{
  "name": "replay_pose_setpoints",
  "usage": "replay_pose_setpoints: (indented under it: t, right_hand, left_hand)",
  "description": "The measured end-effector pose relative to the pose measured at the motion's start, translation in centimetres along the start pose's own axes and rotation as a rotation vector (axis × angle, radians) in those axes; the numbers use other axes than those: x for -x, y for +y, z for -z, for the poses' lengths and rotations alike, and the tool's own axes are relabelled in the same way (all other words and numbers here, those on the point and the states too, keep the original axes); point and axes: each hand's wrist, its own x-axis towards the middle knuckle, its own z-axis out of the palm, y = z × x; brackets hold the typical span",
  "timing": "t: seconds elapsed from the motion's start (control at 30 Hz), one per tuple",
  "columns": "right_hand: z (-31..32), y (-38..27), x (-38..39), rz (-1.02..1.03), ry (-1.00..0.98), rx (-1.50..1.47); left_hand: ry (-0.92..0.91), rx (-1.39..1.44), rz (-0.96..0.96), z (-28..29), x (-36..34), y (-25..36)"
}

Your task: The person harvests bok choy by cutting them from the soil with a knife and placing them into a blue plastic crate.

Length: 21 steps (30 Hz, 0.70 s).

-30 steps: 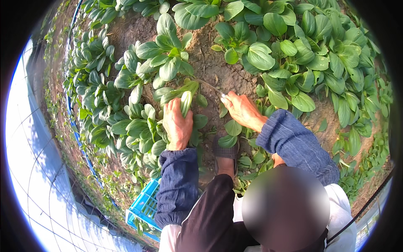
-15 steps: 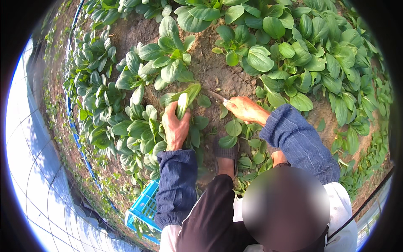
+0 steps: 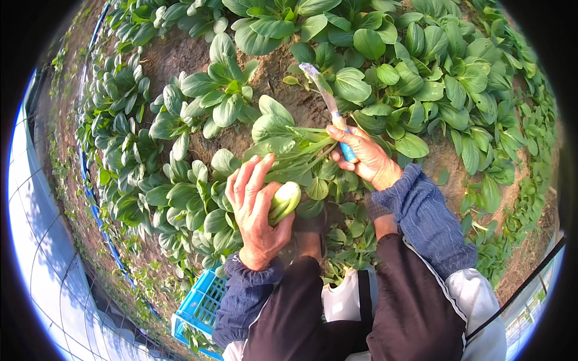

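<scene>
My left hand point(image 3: 256, 210) is curled around a head of bok choy point(image 3: 285, 201), with its pale base poking out between thumb and fingers. In my right hand point(image 3: 367, 157) is a knife point(image 3: 325, 90) with a blue handle, its blade pointing away from me and slightly left. Thumb and fingers of that hand also pinch several leaf stalks point(image 3: 312, 144), whose green leaves point(image 3: 274, 129) spread to the left, above my left hand. Whether these leaves are still joined to the head cannot be seen. The lower part of the knife handle is hidden in my palm.
Bok choy plants point(image 3: 226, 84) grow in soil on the left, with a denser patch point(image 3: 445, 78) on the right. A blue plastic crate point(image 3: 201, 301) stands by my left forearm. Farther left run a blue hose point(image 3: 90, 192) and wire mesh over pale sheeting point(image 3: 45, 240). My feet are among low leaves.
My left hand has drawn the bok choy nearer, its base now up. The knife, earlier low by the stem and pointing left, now points away from me, and my right hand pinches leaf stalks.
</scene>
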Motion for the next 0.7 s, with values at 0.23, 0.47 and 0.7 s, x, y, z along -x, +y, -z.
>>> replay_pose_setpoints:
  t: [0.23, 0.47, 0.7]
  right_hand:
    - [2.6, 0.6, -1.1, -0.143, -0.170, -0.255]
    - [4.2, 1.7, -1.1, -0.094, -0.237, -0.211]
    - [5.9, 1.4, -1.0, -0.205, -0.531, -0.258]
  left_hand:
    - [0.364, 0.803, 0.640, 3.4, 0.3, 0.5]
    - [0.345, 1.186, 0.745, 4.7, -1.2, -1.2]
    - [0.190, 1.334, 1.000, 2.7, -1.2, -2.6]
